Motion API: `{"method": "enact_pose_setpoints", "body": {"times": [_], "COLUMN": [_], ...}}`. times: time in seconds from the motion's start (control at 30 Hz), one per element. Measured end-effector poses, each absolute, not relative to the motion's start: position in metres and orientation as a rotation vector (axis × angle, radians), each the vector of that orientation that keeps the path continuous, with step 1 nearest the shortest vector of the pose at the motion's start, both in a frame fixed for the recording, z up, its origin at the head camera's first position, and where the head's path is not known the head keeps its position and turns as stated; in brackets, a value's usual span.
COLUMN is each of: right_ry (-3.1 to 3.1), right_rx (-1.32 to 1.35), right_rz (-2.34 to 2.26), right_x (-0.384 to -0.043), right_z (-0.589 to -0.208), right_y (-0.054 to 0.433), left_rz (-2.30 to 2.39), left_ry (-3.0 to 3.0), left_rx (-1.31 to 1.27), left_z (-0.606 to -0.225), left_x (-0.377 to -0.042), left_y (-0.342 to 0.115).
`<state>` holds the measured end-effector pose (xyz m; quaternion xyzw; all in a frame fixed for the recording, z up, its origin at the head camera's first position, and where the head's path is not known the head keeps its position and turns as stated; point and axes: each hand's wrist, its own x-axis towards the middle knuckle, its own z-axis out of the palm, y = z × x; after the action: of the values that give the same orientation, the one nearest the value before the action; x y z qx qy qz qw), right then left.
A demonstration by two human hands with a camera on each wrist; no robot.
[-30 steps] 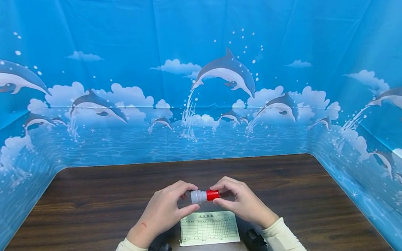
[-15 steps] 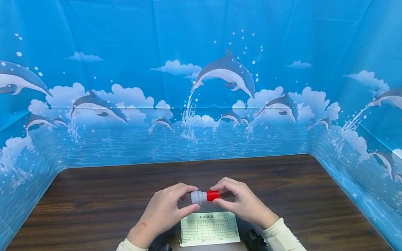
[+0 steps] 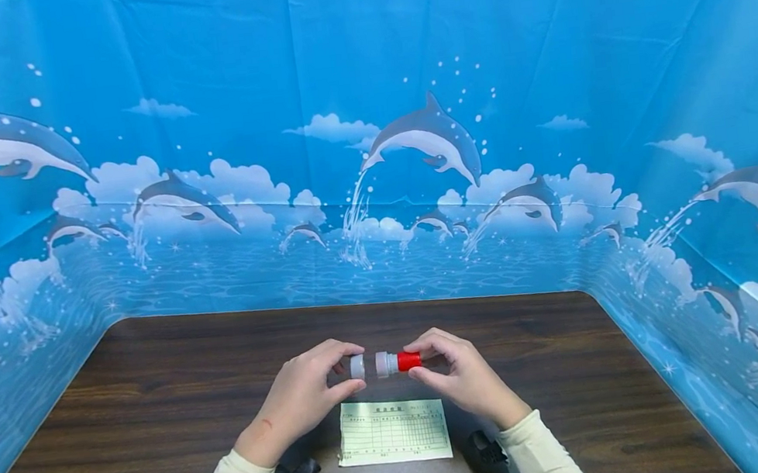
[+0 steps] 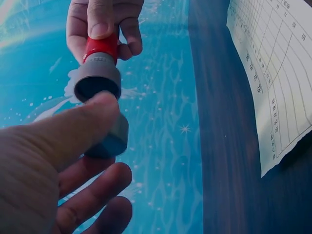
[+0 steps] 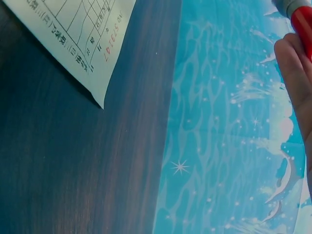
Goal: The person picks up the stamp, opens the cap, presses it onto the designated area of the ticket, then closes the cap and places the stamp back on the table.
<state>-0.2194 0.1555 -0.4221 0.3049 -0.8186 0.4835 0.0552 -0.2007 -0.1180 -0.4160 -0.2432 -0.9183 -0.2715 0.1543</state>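
Observation:
Over the table, my left hand [image 3: 307, 383] pinches a translucent round cap [image 3: 357, 367] between thumb and fingers. Facing it across a small gap is a stamp [image 3: 386, 364] with a red handle and a pale grey, wide round end. My right hand [image 3: 461, 371] grips the stamp by its red handle, its round end pointing left. In the left wrist view the stamp's dark end face [image 4: 92, 88] shows just beyond my left thumb, which partly covers the cap [image 4: 117, 139]. Below both hands a pale green printed form [image 3: 392, 431] lies on the table.
The dark wood-grain table [image 3: 161, 417] runs back to a blue curtain [image 3: 382, 267] printed with dolphins, which also borders its left and right sides. One edge of the form lifts a little in the right wrist view.
The cap has come off the stamp. My left hand has drawn left with the cap, and my right hand has shifted slightly right with the stamp.

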Motion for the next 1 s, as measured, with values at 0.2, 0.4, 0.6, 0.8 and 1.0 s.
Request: {"method": "enact_pose_setpoints", "body": {"times": [0.2, 0.4, 0.6, 0.8, 1.0], "right_ry": [-2.472, -2.458, -2.445, -2.445, -2.455], "right_rx": [0.845, 0.725, 0.626, 0.527, 0.467], "right_rz": [1.461, 1.47, 1.413, 1.372, 1.355], "right_x": [-0.224, -0.23, -0.236, -0.239, -0.24], "right_z": [-0.423, -0.43, -0.436, -0.439, -0.441], "right_y": [0.158, 0.163, 0.169, 0.175, 0.177], "left_rz": [-0.839, -0.862, -0.839, -0.764, -0.713], "left_ry": [-2.679, -2.766, -2.847, -2.81, -2.833], "left_rx": [-0.558, -0.446, -0.308, -0.268, -0.191], "left_z": [-0.414, -0.418, -0.422, -0.432, -0.44], "left_x": [-0.203, -0.211, -0.219, -0.226, -0.231], "left_y": [-0.122, -0.134, -0.15, -0.168, -0.185]}}
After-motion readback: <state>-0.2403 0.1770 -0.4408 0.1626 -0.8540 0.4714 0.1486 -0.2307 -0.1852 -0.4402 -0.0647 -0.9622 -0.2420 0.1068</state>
